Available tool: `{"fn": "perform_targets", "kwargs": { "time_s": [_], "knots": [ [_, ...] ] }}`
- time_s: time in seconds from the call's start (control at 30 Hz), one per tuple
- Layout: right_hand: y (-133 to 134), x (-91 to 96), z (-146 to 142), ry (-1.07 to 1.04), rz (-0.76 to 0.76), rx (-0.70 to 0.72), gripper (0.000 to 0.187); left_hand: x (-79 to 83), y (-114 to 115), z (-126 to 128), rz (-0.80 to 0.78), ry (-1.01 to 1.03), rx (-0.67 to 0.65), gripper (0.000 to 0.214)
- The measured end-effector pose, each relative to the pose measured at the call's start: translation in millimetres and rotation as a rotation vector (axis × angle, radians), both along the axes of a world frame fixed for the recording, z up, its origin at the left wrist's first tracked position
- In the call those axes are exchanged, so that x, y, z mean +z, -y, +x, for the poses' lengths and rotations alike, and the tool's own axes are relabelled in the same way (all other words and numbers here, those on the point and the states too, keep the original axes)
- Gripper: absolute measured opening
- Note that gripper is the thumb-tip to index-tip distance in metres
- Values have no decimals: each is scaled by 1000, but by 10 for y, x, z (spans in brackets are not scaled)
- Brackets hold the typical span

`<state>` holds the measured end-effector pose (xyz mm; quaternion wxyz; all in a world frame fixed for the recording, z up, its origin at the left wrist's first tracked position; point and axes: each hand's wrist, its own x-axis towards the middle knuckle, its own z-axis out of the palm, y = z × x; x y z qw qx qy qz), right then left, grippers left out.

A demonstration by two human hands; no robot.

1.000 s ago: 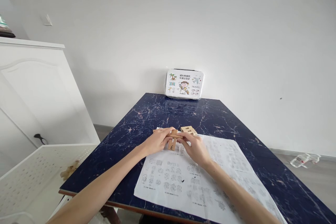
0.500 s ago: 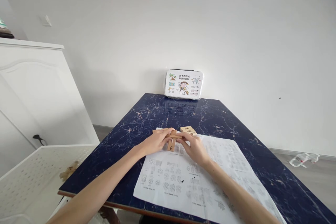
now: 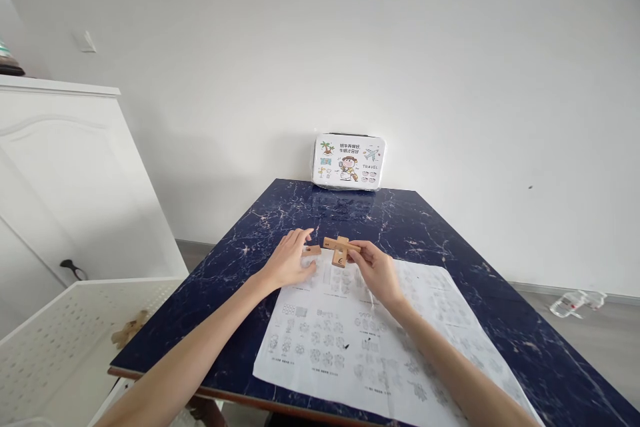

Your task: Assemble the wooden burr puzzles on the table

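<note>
A printed sheet (image 3: 380, 347) lies nearest, flat on the dark surface (image 3: 395, 213). Right hand (image 3: 379, 275): grip clamped on the crossed wooden blocks (image 3: 339, 258), near the sheet's far edge. Left hand (image 3: 288, 261): grip apart, loose block (image 3: 314, 251) beside the fingers, contact undetermined. Step in hand, as judged: fitting blocks together. Next move would call for closing the left grip on the loose block. White case (image 3: 349, 163) upright at the far edge.
</note>
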<state>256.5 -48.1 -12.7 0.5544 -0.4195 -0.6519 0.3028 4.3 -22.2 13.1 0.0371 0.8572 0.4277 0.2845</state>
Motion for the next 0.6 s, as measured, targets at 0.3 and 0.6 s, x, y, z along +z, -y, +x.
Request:
{"fn": "perform_targets", "kwargs": {
  "time_s": [0.3, 0.6],
  "knots": [
    [11, -11, -37, -38, -19, 40, 45, -138, -120, -120, -43, -13, 192, 24],
    [7, -5, -30, -58, -24, 31, 46, -51, -71, -35, -193, 172, 150, 21]
  ]
}}
